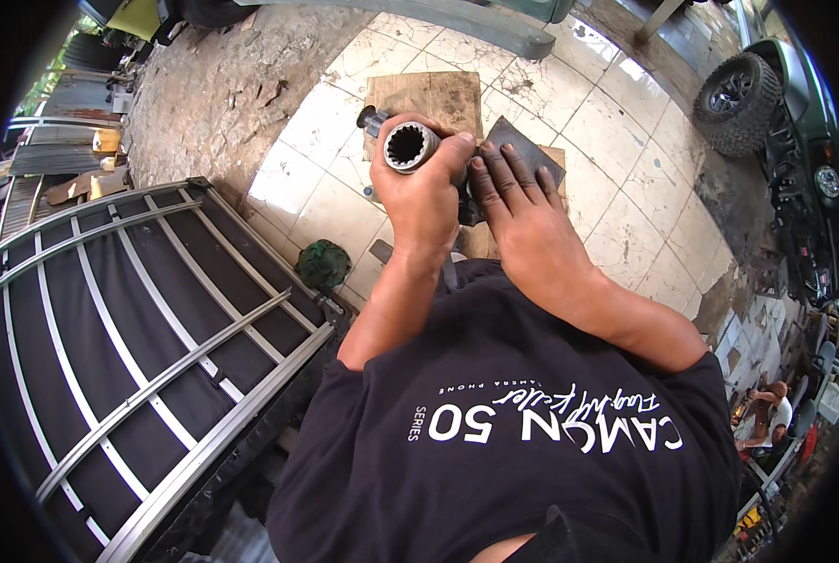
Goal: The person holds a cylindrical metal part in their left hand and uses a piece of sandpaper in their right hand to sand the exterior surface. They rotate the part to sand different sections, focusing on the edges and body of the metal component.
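My left hand [415, 192] is closed round a grey metal splined sleeve [432, 150]. Its open end faces up and shows teeth all round the inside of the bore. Just to the right, my right hand [523, 192] has its fingers stretched out, with dark, dirty fingertips. They lie over or just above a dark grey square sheet [530, 141]; contact is hard to make out, and the thumb is hidden. A small cylindrical part with a black end [371, 120] shows beyond my left hand. Some dark item between my wrists is mostly covered.
Brown cardboard [429, 98] lies on the cracked tile floor [607, 141]. At left leans a black panel with metal slats [147, 338], beside a dark green bundle [324, 265]. A vehicle with a knobbly tyre [737, 101] stands at right. Another person [765, 413] is at the lower right.
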Motion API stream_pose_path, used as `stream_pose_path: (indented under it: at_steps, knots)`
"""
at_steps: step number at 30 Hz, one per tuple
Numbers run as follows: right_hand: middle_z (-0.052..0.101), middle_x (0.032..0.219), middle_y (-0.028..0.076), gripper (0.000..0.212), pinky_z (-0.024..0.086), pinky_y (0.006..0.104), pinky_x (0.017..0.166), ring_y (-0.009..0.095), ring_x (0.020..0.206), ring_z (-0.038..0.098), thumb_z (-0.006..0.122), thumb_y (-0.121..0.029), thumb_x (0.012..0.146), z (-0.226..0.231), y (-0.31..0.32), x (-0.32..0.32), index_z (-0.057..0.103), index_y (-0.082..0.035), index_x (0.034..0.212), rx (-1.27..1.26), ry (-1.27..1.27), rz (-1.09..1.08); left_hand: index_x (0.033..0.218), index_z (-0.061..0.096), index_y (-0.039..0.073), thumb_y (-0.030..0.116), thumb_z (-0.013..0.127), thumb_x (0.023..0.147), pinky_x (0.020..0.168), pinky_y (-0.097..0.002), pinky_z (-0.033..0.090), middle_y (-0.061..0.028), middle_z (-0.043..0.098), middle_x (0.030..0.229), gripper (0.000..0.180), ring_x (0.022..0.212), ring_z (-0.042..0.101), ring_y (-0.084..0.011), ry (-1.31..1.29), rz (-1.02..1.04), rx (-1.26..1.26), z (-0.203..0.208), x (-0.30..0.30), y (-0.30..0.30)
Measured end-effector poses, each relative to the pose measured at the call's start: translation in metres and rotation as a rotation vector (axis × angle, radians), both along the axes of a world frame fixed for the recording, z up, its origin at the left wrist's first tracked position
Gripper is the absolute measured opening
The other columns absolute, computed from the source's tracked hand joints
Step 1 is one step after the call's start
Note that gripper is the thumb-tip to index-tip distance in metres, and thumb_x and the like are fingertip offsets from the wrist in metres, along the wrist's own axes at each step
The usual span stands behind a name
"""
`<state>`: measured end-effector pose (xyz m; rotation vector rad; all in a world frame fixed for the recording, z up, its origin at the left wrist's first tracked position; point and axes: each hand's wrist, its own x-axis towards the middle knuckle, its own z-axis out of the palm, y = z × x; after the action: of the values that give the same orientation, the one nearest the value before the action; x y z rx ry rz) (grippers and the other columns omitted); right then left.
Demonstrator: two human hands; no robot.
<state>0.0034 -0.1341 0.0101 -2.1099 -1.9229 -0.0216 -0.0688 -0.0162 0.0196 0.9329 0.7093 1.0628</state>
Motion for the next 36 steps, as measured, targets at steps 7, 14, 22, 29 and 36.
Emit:
stream_pose_path:
  at_steps: [7,14,22,29,36]
  knots:
    - [0.039,0.143,0.024,0.054,0.036,0.0591,0.102,0.040,0.135,0.036,0.048,-0.010,0.087,0.006,0.021,0.010,0.038,0.007,0.137,0.007,0.022,-0.047,0.091,0.055,0.004,-0.008,0.069,0.073,0.056,-0.0213,0.044,-0.0006,0.058,0.075,0.026,0.062,0.055,-0.0072,-0.030,-0.006,-0.017,0.003,-0.002,-0.002]
    - [0.039,0.142,0.025,0.054,0.036,0.0588,0.103,0.040,0.134,0.037,0.049,-0.010,0.086,0.001,0.019,0.014,0.039,0.007,0.137,-0.016,0.060,-0.048,0.091,0.054,0.004,-0.008,0.069,0.073,0.055,-0.0210,0.044,-0.0006,0.058,0.075,0.026,0.062,0.055,-0.0073,0.027,-0.021,0.038,-0.001,-0.001,-0.010]
    - [0.040,0.141,0.026,0.054,0.037,0.0577,0.102,0.042,0.133,0.038,0.047,-0.009,0.087,0.006,-0.001,0.006,0.038,0.009,0.137,0.010,0.052,-0.020,0.092,0.054,0.003,-0.010,0.067,0.073,0.056,-0.0211,0.045,-0.0006,0.058,0.075,0.026,0.062,0.055,-0.0072,0.019,-0.024,0.043,0.002,-0.001,-0.012]
    - [0.039,0.141,0.028,0.054,0.038,0.0577,0.102,0.042,0.133,0.037,0.046,-0.009,0.087,0.015,-0.010,-0.004,0.036,0.011,0.137,0.021,0.041,0.021,0.090,0.054,0.004,-0.010,0.067,0.073,0.058,-0.0207,0.045,-0.0013,0.058,0.076,0.025,0.063,0.055,-0.0079,-0.008,-0.019,0.013,0.011,-0.008,-0.010]
    - [0.038,0.141,0.028,0.054,0.038,0.0575,0.101,0.042,0.134,0.035,0.046,-0.010,0.088,0.007,0.017,0.001,0.037,0.011,0.137,0.039,0.063,-0.060,0.088,0.054,0.004,-0.010,0.067,0.073,0.057,-0.0216,0.044,-0.0010,0.057,0.075,0.024,0.062,0.053,-0.0078,0.007,-0.024,0.013,0.015,-0.007,-0.006]
